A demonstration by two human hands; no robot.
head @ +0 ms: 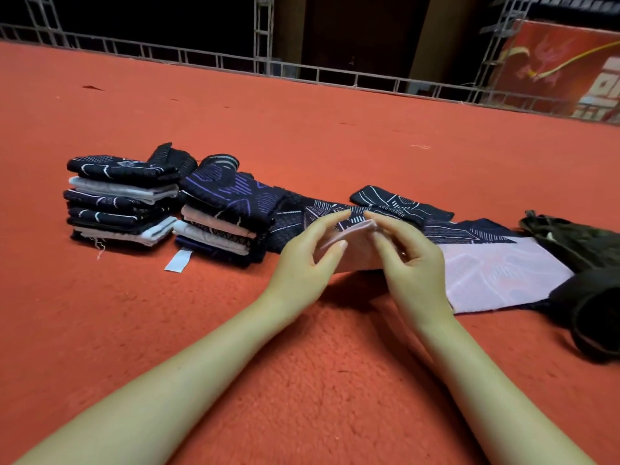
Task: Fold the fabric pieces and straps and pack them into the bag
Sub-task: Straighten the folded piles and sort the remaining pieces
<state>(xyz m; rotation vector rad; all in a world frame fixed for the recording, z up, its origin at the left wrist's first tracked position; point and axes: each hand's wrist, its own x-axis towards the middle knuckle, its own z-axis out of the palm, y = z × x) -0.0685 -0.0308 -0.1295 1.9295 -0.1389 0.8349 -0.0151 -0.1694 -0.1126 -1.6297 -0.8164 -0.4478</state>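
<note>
While both hands meet at centre, status:
left hand (pixel 303 260): pinches the lifted pink fabric piece (pixel 349 229) edge, fingers curled.
right hand (pixel 407 255): pinches the same edge, just beside the left.
folded stacks (pixel 124 199): well left of the hands, on red carpet (pixel 302 380).
bag (pixel 590 297): dark, well right of the right hand.

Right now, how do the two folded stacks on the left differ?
The left stack sits squarer and farther left; the right stack leans, nearer the hands. The left stack's top piece has white lines; the right stack's has purple. Both mix dark patterned and pale folded fabric on the red carpet.
</note>
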